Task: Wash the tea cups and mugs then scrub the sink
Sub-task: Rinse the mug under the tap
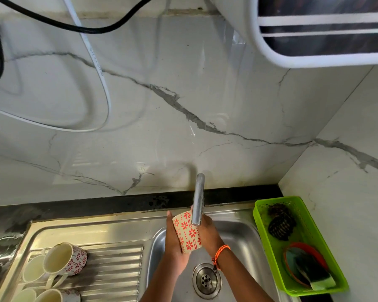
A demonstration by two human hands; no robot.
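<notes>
Both hands hold the flowered cup (pixel 187 231) under the tap (pixel 198 200): left hand (pixel 174 243) fingers wrapped round it, right hand (pixel 208 233) fingers hidden behind. No writing is readable.

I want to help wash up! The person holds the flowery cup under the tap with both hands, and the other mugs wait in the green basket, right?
Not quite. The head view shows the other mugs lying on the draining board, left of the sink, not in the green basket. The rest is right.

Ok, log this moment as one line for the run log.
stage: washing cup | left hand: holds floral cup | right hand: holds same cup | place: under tap, over sink | waiting: mugs on drainboard
</notes>
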